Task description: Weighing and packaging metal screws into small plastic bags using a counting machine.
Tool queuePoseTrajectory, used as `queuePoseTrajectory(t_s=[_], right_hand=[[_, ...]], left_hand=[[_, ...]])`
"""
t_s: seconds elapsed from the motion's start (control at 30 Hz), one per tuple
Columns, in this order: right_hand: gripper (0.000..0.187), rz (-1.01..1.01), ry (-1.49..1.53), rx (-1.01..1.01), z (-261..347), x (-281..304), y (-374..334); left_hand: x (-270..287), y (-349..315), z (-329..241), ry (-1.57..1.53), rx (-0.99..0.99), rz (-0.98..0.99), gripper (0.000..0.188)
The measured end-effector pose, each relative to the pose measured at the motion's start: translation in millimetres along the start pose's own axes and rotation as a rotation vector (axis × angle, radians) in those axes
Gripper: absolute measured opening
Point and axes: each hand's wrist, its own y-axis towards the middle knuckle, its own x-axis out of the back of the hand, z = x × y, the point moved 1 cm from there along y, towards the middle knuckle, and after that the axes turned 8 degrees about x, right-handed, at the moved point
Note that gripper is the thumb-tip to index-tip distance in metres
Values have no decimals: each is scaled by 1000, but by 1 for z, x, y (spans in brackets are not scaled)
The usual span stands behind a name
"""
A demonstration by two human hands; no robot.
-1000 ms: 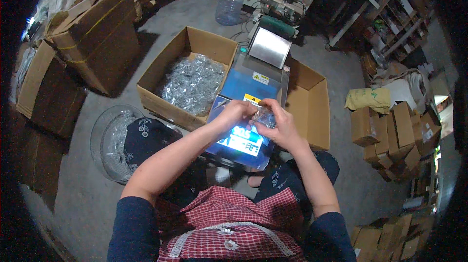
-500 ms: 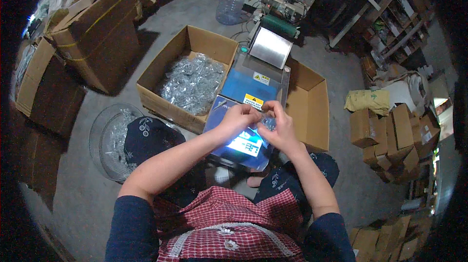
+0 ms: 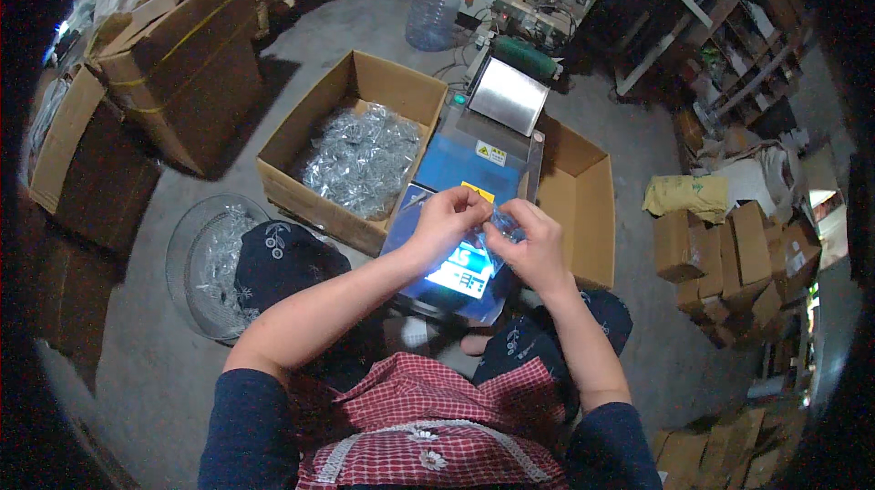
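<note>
My left hand (image 3: pixel 449 224) is closed, thumb and fingers pinched at the top edge of a small clear plastic packet (image 3: pixel 504 224). On its other side, my right hand (image 3: pixel 534 244) grips the same packet with thumb and curled fingers. What the packet contains is too small to make out. Both hands are above the blue front panel of a machine (image 3: pixel 407 226), close to its brightly lit screen (image 3: pixel 460 273). A yellow warning label (image 3: pixel 478 190) shows just beyond my fingers.
Left of the machine stands an open carton (image 3: pixel 301 182) holding a heap of clear packets (image 3: pixel 363 157). Another open carton (image 3: pixel 583 207) is on its right. By my left knee sits a mesh basket (image 3: pixel 182 262) with clear pieces inside. A metal plate (image 3: pixel 508 95) slopes at the machine's far end.
The fingers of my right hand have curled in, and that hand has shifted slightly right and down. My left hand stays pinched in nearly the same place.
</note>
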Motion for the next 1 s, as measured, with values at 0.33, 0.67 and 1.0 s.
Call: queuePoseTrajectory(t_s=[0.33,0.67,1.0], right_hand=[[23,-29,-51,225,1,3,3],[15,-57,-30,326,0,-1,2],[21,-210,-261,538,-26,17,-10]], left_hand=[[-1,-2,3,-21,-25,50,10],[1,-8,6,43,-70,15,8],[-15,31,-8,212,99,85,22]])
